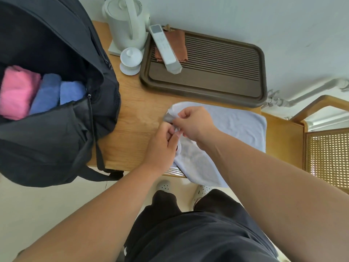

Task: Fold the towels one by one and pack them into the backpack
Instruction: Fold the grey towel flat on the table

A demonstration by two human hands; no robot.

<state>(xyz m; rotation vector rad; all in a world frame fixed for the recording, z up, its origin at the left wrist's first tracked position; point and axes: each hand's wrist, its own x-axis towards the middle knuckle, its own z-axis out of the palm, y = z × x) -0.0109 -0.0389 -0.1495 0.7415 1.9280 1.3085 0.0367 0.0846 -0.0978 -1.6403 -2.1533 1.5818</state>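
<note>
One pale lilac terry towel (236,127) is being pinched at its left edge by two hands, the fingers of the left hand (162,146) and the right hand (194,123) being curled tightly on the cloth. The rest of it is lying on the wooden table (132,118). Left of the grip, one pink folded towel (17,91) and two blue folded towels (47,93) are being held in one open black fabric backpack (56,138).

left hand (160,146) curled, right hand (194,123) pinching

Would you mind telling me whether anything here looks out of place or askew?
A white remote control lies slanted across the tea tray, partly on a brown cloth, its far end poking past the rim: an odd place for it. The pale towel also hangs over the table's near edge.
</note>
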